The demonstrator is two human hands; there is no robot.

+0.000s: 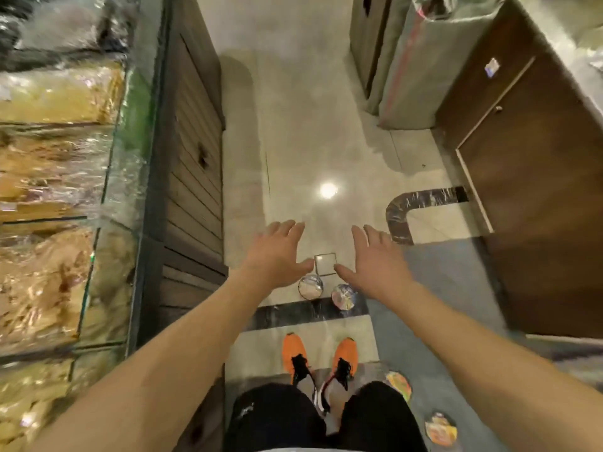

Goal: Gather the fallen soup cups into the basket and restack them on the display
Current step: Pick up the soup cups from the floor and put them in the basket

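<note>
Two soup cups lie on the shiny floor in front of my feet: one with a pale round face (pixel 310 287) and one with a colourful lid (pixel 343 296) beside it on a dark marble strip. Two more colourful cups (pixel 398 384) (pixel 440 429) lie on the grey floor at lower right. My left hand (pixel 277 252) and my right hand (pixel 375 261) are stretched out above the first two cups, fingers spread, holding nothing. No basket is in view.
A glass display case (pixel 107 177) of wrapped goods with a wooden slatted base (pixel 195 177) runs along the left. Brown wooden cabinets (pixel 528 190) stand at right, wrapped panels (pixel 417 60) lean at the back. My orange shoes (pixel 293 352) stand on the floor.
</note>
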